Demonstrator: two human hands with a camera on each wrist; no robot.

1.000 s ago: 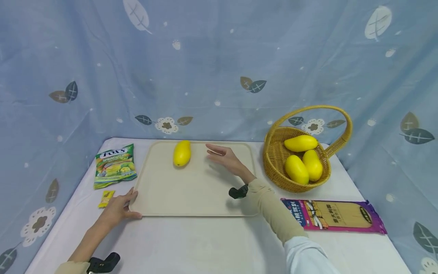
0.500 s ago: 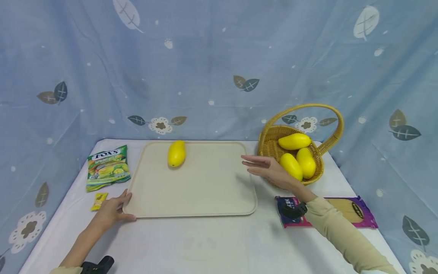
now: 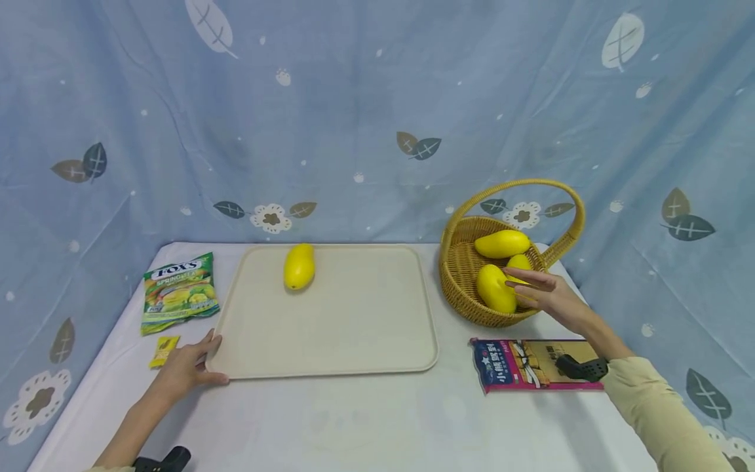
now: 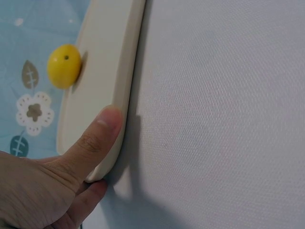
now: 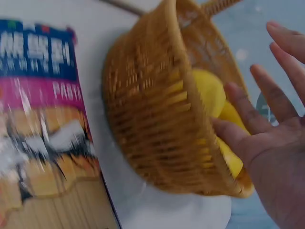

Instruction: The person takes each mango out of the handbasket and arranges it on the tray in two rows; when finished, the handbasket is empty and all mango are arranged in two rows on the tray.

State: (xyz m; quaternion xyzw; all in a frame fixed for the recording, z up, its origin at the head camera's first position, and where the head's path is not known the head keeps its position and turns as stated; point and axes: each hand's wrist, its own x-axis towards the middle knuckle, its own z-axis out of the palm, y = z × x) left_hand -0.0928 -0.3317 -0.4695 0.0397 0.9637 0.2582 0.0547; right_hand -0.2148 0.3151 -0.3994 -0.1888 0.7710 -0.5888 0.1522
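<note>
At the near left corner of a beige tray (image 3: 354,328), my left hand (image 3: 187,368) holds the edge, the thumb (image 4: 97,136) along the front side and the fingers round the corner. One yellow mango (image 3: 299,265) lies toward the tray's back edge. My right hand (image 3: 557,298) is over the right side of a wicker basket (image 3: 453,292), fingers spread and holding nothing. Inside the basket are three mangoes: one at the back (image 3: 503,244), one in front (image 3: 495,288), and a third partly hidden behind my fingers.
A green Fox's candy bag (image 3: 179,292) lies left of the tray, with a small yellow packet (image 3: 164,351) below it. In front of the basket is a pasta pack (image 3: 513,367), partly under my right forearm. The basket's tall handle (image 3: 519,185) arches above it. A patterned blue curtain (image 3: 354,118) hangs behind.
My right hand has moved right, from above the tray to over the basket, its fingers staying extended. The left hand stays at the tray corner. The head view has shifted slightly.
</note>
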